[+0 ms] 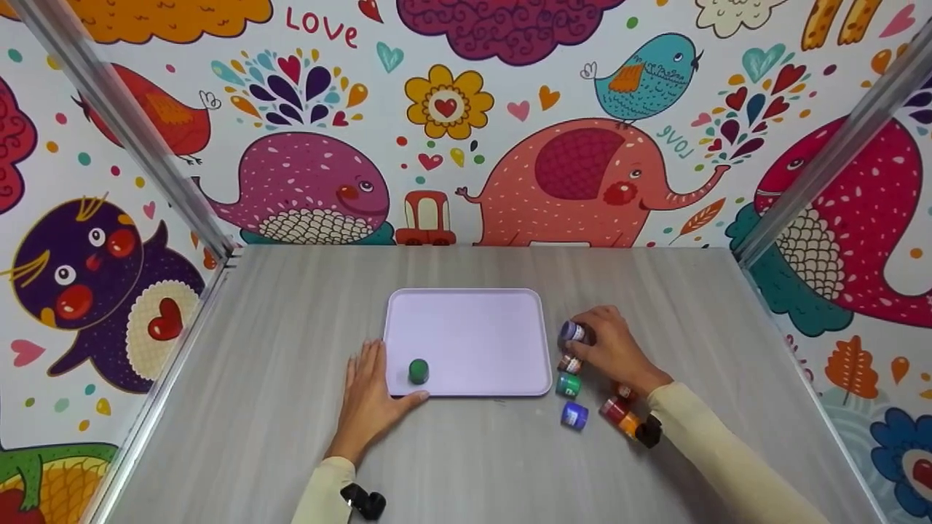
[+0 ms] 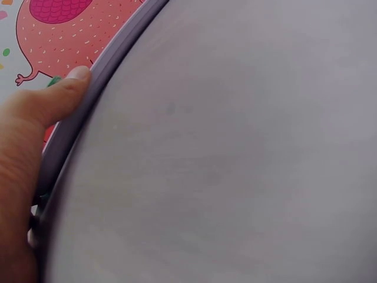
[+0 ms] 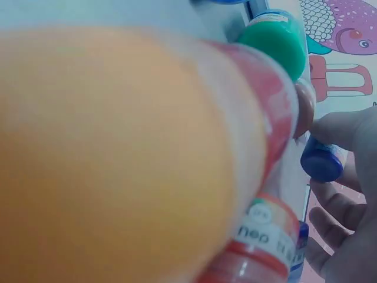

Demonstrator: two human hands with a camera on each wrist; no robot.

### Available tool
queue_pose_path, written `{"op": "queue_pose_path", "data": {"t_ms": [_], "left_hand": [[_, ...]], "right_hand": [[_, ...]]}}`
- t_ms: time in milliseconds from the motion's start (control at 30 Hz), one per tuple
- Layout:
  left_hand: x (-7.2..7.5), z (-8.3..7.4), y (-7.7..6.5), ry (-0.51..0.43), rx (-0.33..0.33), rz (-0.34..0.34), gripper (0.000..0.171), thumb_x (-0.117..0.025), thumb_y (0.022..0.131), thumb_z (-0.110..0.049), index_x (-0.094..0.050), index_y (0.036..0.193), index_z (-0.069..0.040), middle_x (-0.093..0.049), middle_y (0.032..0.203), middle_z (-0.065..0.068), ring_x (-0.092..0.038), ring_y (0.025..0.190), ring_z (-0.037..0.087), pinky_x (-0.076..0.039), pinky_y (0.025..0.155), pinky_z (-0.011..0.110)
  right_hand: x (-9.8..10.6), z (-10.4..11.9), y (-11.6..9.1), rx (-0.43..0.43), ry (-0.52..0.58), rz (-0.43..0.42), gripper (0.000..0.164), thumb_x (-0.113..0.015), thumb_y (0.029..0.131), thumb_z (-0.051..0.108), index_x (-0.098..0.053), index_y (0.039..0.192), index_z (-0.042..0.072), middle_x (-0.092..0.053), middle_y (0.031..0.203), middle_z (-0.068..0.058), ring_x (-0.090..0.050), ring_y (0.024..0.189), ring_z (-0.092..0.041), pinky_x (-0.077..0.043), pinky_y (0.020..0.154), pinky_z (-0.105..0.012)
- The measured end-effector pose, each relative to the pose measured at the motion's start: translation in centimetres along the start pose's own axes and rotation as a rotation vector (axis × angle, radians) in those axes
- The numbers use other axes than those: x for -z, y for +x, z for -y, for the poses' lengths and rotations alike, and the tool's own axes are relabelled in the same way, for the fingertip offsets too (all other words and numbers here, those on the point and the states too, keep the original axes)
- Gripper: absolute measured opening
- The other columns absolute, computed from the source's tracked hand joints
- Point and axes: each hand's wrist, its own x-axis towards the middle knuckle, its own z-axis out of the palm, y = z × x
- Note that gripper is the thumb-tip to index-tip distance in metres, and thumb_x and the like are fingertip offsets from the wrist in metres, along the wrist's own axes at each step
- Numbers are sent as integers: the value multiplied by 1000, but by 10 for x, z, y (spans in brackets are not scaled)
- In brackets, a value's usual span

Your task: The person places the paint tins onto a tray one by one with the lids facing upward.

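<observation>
Dark-blue jar [image 1: 572, 332], right of frame centre: probably light, stiff; best held by sides. Right hand [image 1: 614, 348] pinches it; left hand [image 1: 366, 405], spread, touches tray [image 1: 480, 338].

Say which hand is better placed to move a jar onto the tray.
Probably the right hand: it grips a dark blue jar beside the tray. The left hand is at the tray's left end, holding no jar.

The tray [image 1: 473, 335] looks smooth plastic, the jars [image 1: 574, 415] glossy, the tabletop [image 1: 291, 327] wood-grained.
</observation>
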Motion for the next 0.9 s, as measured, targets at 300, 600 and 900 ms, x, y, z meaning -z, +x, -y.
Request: {"op": "queue_pose_path", "data": {"t_ms": [300, 600, 900], "left_hand": [[0, -1, 0, -7, -4, 3, 128, -90, 82, -65, -30, 167, 10, -34, 172, 33, -21, 165, 51, -7, 134, 68], [0, -2, 1, -10, 0, 7, 128, -90, 82, -65, -30, 167, 11, -34, 172, 34, -20, 165, 50, -7, 134, 67], [0, -1, 0, -15, -5, 4, 127, -90, 83, -62, -30, 167, 9, -34, 172, 33, -20, 166, 50, -5, 134, 68]], "right_hand": [[-11, 18, 1, -25, 6, -6, 36, -85, 97, 21, -72, 129, 9, -62, 126, -6, -52, 119, -25, -58, 103, -47], [-29, 38, 4, 79, 24, 12, 34, -87, 94, 17, -75, 125, 9, -67, 120, -3, -53, 117, -22, -56, 100, -43], [-54, 60, 6, 180, 52, 45, 30, -90, 93, 18, -79, 121, 16, -67, 112, 6, -52, 112, -17, -52, 95, -38]]}}
